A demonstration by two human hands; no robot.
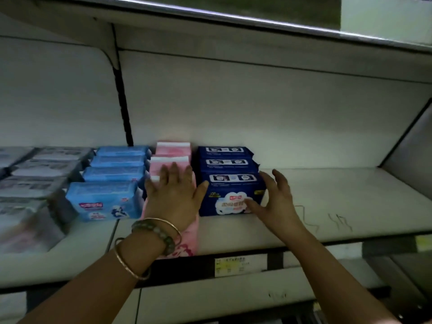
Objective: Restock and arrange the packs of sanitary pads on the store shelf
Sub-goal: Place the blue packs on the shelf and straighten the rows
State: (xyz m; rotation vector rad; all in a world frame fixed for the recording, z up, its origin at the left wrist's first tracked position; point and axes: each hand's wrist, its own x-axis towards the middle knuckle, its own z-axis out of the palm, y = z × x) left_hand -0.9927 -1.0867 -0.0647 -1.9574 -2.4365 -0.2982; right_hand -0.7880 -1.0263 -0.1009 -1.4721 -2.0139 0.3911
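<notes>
On the white shelf (327,206) stand rows of pad packs running front to back. My left hand (174,195) lies flat with spread fingers on top of the front pink pack (189,244), which reaches the shelf's front edge; more pink packs (173,148) stand behind it. My right hand (273,199) is open, its thumb touching the face of the front dark blue pack (230,195) and its fingers spread beside the pack's right end. Two more dark blue packs (225,155) stand behind that one.
Left of the pink row is a row of light blue packs (105,199), then grey packs (28,190) further left. A dark upright divider (122,101) splits the back panel. An upper shelf (233,17) overhangs. A price label (231,265) sits on the front rail.
</notes>
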